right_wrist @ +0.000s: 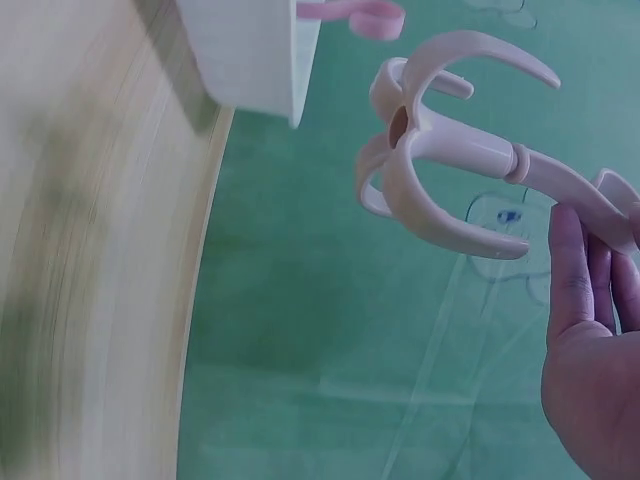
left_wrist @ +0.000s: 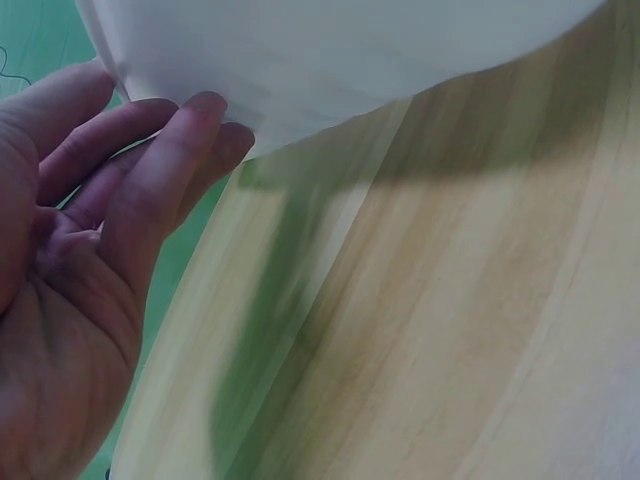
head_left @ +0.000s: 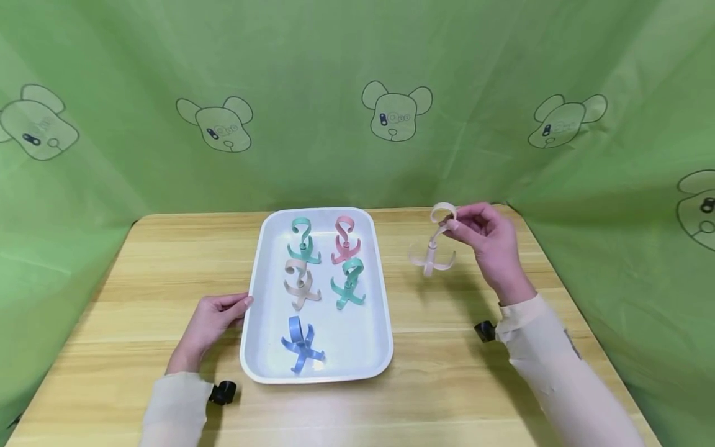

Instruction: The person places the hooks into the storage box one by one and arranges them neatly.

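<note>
My right hand (head_left: 491,242) pinches a pale pink multi-prong hanging hook (head_left: 430,256) by its curved neck, above the table to the right of the tray. In the right wrist view, the prongs of this pale hook (right_wrist: 460,148) point away from the fingers. My left hand (head_left: 212,320) holds the left rim of a white tray (head_left: 385,316), thumb at the rim and fingers at the outer wall (left_wrist: 300,70). Inside the tray stand two green hooks (head_left: 304,251) (head_left: 349,292), a pink hook (head_left: 346,248), a beige hook (head_left: 302,290) and a blue hook (head_left: 302,347).
The tray sits on a light wooden table (head_left: 139,279), reaching near its back edge. Green cloth (head_left: 313,124) printed with bear heads hangs behind and at both sides. A black wrist camera (head_left: 223,392) is near the left sleeve, another (head_left: 485,331) near the right.
</note>
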`<state>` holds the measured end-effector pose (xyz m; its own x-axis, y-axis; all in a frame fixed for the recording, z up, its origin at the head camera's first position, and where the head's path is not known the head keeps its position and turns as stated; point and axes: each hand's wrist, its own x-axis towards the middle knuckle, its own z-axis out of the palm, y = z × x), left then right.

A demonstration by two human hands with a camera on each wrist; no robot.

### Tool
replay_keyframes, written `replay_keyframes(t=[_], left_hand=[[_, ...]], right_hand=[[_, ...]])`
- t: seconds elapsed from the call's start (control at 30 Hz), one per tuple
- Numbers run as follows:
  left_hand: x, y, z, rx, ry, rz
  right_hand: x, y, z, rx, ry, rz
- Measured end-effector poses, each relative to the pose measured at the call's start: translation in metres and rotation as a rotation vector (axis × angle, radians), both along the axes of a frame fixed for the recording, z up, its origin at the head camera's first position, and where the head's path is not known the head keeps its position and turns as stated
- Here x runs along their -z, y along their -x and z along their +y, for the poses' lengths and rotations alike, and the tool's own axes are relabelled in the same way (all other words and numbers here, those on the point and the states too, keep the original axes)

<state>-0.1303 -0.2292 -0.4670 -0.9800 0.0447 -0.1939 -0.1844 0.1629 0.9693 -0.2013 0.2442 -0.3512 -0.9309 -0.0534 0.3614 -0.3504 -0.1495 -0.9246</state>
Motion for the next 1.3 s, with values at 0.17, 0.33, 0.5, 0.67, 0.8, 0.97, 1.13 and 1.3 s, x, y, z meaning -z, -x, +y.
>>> replay_keyframes(t=[0.17, 0.33, 0.5, 0.67, 0.8, 0.97, 1.13, 1.3], left_hand=[[-0.003, 0.000, 0.001, 0.001, -0.004, -0.006], [0.000, 0.002, 0.001, 0.011, -0.010, -0.008], [0.003, 0.004, 0.000, 0.021, -0.005, -0.010], [0.003, 0.004, -0.001, 0.016, 0.002, -0.010], [0.003, 0.003, -0.001, 0.019, 0.005, -0.011], [0.003, 0.002, -0.002, 0.015, 0.001, -0.015], [0.003, 0.001, -0.002, 0.019, -0.007, -0.002], [0.005, 0.002, -0.003, 0.024, -0.016, -0.003]], right_hand=[[-0.004, -0.012, -0.010, -0.045, 0.010, 0.030], [-0.012, -0.024, -0.015, -0.056, 0.024, 0.061], [-0.020, -0.032, -0.017, -0.059, 0.033, 0.079], [-0.025, -0.040, -0.024, -0.080, -0.013, 0.113], [-0.025, -0.047, -0.036, -0.126, -0.067, 0.146], [-0.020, -0.053, -0.050, -0.199, -0.100, 0.135], [-0.014, -0.058, -0.062, -0.248, -0.098, 0.122], [-0.008, -0.061, -0.072, -0.303, -0.102, 0.126]])
